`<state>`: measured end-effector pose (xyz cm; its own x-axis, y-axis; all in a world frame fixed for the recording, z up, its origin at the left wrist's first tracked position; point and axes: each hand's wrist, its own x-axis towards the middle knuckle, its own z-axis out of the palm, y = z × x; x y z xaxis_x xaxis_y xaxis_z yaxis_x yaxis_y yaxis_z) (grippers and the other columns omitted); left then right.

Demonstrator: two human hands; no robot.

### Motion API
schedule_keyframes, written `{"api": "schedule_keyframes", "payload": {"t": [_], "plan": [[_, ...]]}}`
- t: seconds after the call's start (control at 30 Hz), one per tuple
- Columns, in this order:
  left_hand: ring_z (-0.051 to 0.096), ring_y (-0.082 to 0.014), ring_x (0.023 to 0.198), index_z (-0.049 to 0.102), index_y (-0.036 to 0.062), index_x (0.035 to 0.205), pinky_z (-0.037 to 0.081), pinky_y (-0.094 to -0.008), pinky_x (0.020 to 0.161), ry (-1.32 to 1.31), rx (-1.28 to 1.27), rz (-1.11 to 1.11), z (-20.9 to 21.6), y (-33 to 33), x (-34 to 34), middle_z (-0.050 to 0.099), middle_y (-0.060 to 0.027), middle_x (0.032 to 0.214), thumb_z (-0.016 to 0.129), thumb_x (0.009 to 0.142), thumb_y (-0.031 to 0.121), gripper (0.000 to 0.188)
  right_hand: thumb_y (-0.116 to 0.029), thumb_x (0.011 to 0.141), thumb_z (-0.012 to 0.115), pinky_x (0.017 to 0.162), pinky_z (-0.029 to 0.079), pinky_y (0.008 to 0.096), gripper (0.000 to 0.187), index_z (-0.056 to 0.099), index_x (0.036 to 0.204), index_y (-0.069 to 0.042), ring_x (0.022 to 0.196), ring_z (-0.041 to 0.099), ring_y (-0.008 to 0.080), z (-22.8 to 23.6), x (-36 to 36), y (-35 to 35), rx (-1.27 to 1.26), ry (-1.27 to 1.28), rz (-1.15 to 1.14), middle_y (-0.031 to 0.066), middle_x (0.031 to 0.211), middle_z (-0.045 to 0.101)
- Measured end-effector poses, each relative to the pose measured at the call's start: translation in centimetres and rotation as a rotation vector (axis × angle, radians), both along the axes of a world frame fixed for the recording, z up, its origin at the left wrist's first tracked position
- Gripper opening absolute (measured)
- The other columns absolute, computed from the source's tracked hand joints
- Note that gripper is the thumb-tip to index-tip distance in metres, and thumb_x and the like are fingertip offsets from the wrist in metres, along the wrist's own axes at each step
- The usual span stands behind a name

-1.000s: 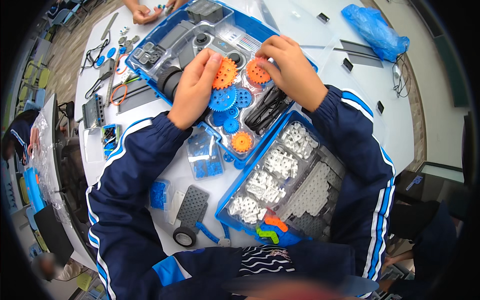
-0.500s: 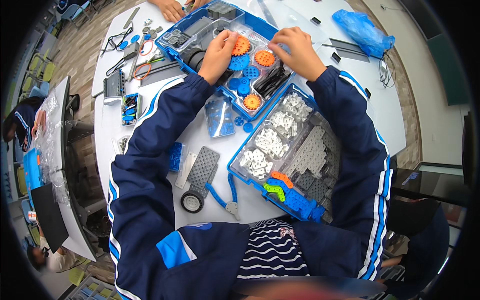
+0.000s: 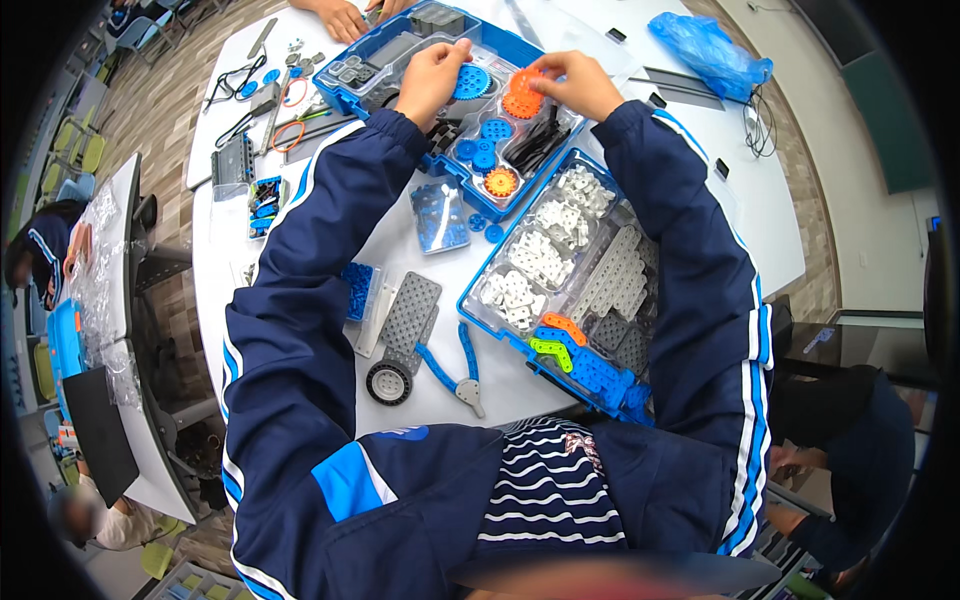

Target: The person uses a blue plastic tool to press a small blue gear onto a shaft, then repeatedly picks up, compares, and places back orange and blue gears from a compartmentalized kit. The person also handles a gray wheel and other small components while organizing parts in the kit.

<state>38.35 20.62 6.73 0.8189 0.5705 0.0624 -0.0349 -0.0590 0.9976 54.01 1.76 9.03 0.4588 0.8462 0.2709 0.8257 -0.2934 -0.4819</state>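
Note:
My left hand (image 3: 430, 82) is closed at the edge of a large blue gear (image 3: 472, 83), over the blue parts box (image 3: 392, 40). To its right, my right hand (image 3: 582, 86) pinches an orange gear (image 3: 526, 80), just above another orange gear (image 3: 519, 105) in the clear tray. Smaller blue gears (image 3: 496, 130) and a further orange gear (image 3: 501, 182) lie in the tray's nearer part. A bundle of black cables (image 3: 537, 140) sits beside them. My left fingertips are partly hidden.
A second box (image 3: 466, 303) holds white connectors (image 3: 540, 258) and grey plates (image 3: 612, 275). Nearer me lie a grey perforated plate (image 3: 410, 315), a wheel (image 3: 389, 383) and blue-handled pliers (image 3: 466, 388). Another person's hand (image 3: 340, 18) rests at the far edge. A blue plastic bag (image 3: 710, 55) lies far right.
The orange gear beside my left hand is now in my right hand's pinch. The large blue gear has shifted up beside my left fingers. The whole view has tilted slightly.

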Motion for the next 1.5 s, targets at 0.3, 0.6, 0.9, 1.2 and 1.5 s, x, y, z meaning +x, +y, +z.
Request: {"api": "schedule_keyframes", "payload": {"t": [0.3, 0.6, 0.9, 1.2, 1.5], "plan": [[0.049, -0.0041, 0.060, 0.066, 0.0073, 0.103, 0.039, -0.0201, 0.049, 0.104, -0.376, -0.261, 0.9, 1.1, -0.2, 0.063, 0.0024, 0.082, 0.062, 0.104, 0.041, 0.034, -0.028, 0.083, 0.082, 0.097, 0.043, 0.0413, 0.026, 0.080, 0.103, -0.013, 0.111, 0.054, 0.0261, -2.0, -1.5, -0.6, 0.006, -0.548, -0.006, 0.0038, 0.110, 0.068], [0.055, -0.0064, 0.066, 0.070, 0.0038, 0.106, 0.047, -0.0210, 0.057, 0.156, -0.309, -0.325, 1.0, -0.2, 1.2, 0.066, -0.0008, 0.089, 0.068, 0.102, 0.029, 0.026, -0.026, 0.090, 0.075, 0.098, 0.042, 0.0442, 0.016, 0.080, 0.102, -0.017, 0.114, 0.054, 0.0280, -1.8, -0.5, -1.8, 0.124, -0.508, 0.004, 0.0028, 0.111, 0.068], [0.073, -0.0138, 0.079, 0.076, 0.0043, 0.090, 0.057, -0.0291, 0.072, 0.037, 0.727, -0.186, -0.6, -1.8, 3.5, 0.076, -0.0039, 0.085, 0.086, 0.082, 0.022, 0.022, -0.025, 0.093, 0.070, 0.102, 0.043, 0.0439, 0.016, 0.079, 0.105, -0.018, 0.115, 0.051, 0.0309, -1.7, 0.6, -3.5, 0.105, -0.363, 0.018, 0.0055, 0.111, 0.068], [0.074, -0.0285, 0.079, 0.082, 0.0111, 0.093, 0.058, -0.0390, 0.075, -0.004, 0.961, -0.157, -1.0, -0.6, 2.7, 0.076, -0.0129, 0.085, 0.084, 0.078, 0.033, 0.026, -0.010, 0.090, 0.064, 0.108, 0.038, 0.0469, 0.030, 0.077, 0.115, -0.021, 0.132, 0.048, 0.0287, -2.1, -2.5, -3.4, 0.050, -0.551, 0.195, -0.0009, 0.126, 0.066], [0.075, -0.0279, 0.083, 0.082, 0.0117, 0.099, 0.059, -0.0390, 0.079, -0.012, 0.914, -0.215, -0.7, -0.3, 2.3, 0.077, -0.0148, 0.091, 0.073, 0.087, 0.031, 0.025, -0.006, 0.088, 0.063, 0.108, 0.036, 0.0454, 0.030, 0.077, 0.113, -0.015, 0.135, 0.049, 0.0243, -1.7, -3.2, -3.7, -0.058, -0.516, 0.200, -0.0006, 0.123, 0.068]]}}
